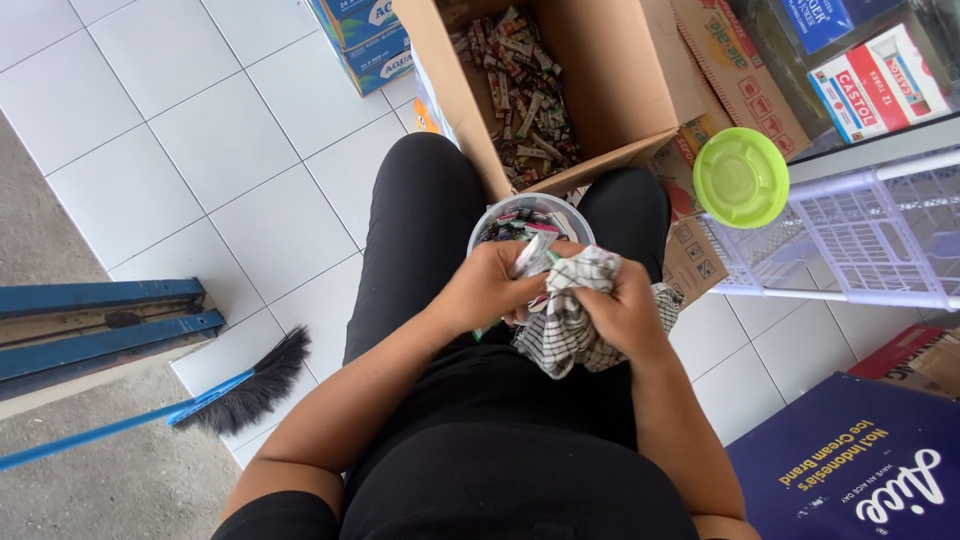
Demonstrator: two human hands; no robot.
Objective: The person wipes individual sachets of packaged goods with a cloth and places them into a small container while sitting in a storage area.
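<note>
Head view: both hands clutch checkered cloth.

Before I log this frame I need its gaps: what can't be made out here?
Head view only:
- Clear plastic jar: its lower part is hidden by the left hand, the right hand and the checkered cloth.
- Small wrapped item between the hands: mostly covered by fingers and cloth.
- Broom: handle cut off by the left edge.
- Packets in the cardboard box: too small to identify.
</note>
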